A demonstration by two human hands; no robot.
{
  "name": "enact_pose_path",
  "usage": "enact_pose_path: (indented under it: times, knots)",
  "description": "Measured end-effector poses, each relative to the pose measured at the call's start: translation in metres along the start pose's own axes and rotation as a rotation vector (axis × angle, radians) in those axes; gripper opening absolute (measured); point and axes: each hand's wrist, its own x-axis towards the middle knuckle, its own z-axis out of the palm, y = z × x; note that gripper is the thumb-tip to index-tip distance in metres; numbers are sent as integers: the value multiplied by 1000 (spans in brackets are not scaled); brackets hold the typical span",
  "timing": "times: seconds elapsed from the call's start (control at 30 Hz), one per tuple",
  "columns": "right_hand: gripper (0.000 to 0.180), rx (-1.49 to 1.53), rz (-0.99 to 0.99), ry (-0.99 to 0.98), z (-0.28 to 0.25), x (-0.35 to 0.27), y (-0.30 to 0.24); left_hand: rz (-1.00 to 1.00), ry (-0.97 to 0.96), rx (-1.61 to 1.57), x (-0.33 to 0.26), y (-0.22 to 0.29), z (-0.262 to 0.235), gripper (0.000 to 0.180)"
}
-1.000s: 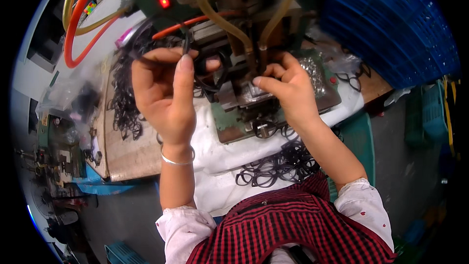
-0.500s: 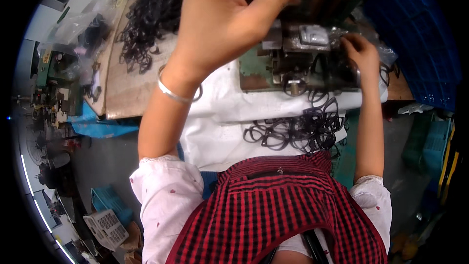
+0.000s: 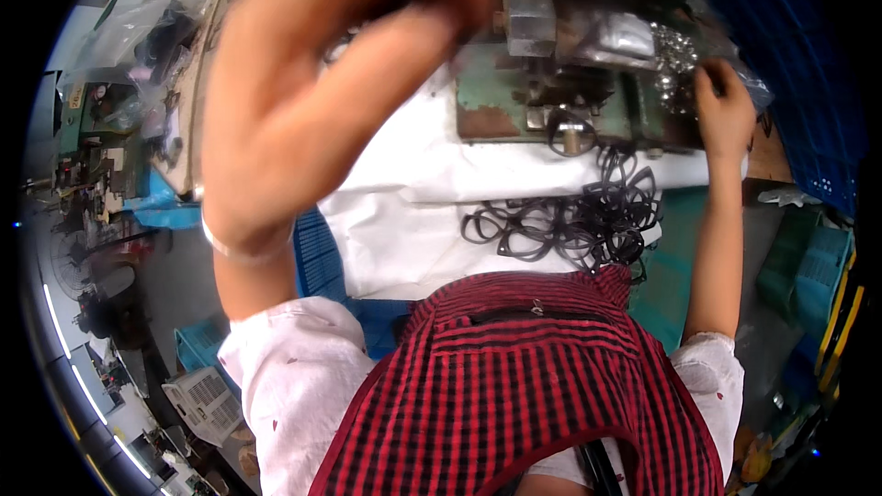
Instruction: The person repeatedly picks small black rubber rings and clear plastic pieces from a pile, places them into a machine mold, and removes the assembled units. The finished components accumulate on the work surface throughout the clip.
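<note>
While both hands were close together at the machine [image 3: 496,96] a second ago, they are now well apart.

Left hand [image 3: 285,101]: raised, blurred, large across the upper left; fingers bent, tips lost among dark shapes. Cannot tell how tightly they close, or whether they hold a dark frame.

Right hand [image 3: 728,115]: moved out from the machine's middle to just beside the silver bits [image 3: 675,64]; thumb and fingers half curled, a gap between them; whether a bit is pinched there cannot be told.

Bearing on the work: the right hand has left the machine's middle for the bits.

Dark frames [image 3: 570,225]: one tangled heap, on the white cloth [image 3: 395,248] between machine and apron [image 3: 514,377], unmoved. One more at the machine's front edge, by a short metal post.

Blue crate [image 3: 790,83]: beyond the right hand.
</note>
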Motion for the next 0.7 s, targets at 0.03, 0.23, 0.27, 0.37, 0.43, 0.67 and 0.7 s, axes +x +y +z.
enact_pose_path:
  times: [0.03, 0.23, 0.27, 0.37, 0.43, 0.67, 0.7]
  knots:
    - [21, 102, 104, -64, -8, -7, -4, -220, 36, 76, -28, 0, -13, 15]
    - [17, 613, 251, -2, -11, -34, 22, -1176, 221, 730, -223, -56, -44, 16]
    - [17, 627, 238, -35, -9, -29, 19, -1310, 151, 749, -252, -65, -46, 25]
    - [20, 629, 162, -108, 0, -15, -7, -1560, 237, 273, -275, -82, -38, 26]
    - [22, 563, 119, -129, 4, -6, -33, -1537, 222, 207, -293, -96, -38, 25]
    - [19, 589, 270, -103, 2, -24, -24, -1475, 306, 35, -310, -112, -38, 24]
    - [19, 610, 299, -75, -1, -31, -17, -1474, 313, 46, -310, -111, -38, 25]
